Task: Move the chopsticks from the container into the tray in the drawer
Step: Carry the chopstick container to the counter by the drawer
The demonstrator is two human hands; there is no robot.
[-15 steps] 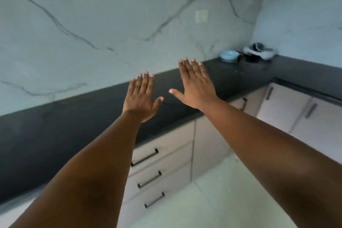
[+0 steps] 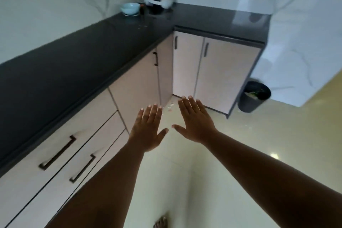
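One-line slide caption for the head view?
Empty left hand and right hand spread flat beside closed beige drawers.

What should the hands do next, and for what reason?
Probably reach the left hand to the handle of the top drawer and pull it open. Both hands, the right hand too, are open and empty, the drawers are shut, and no chopsticks or tray are visible.

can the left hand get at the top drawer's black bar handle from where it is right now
Probably yes. The left hand is open, empty and held out over the pale floor, and nothing lies between it and the top drawer's black bar handle, down to its left on the closed drawer front.
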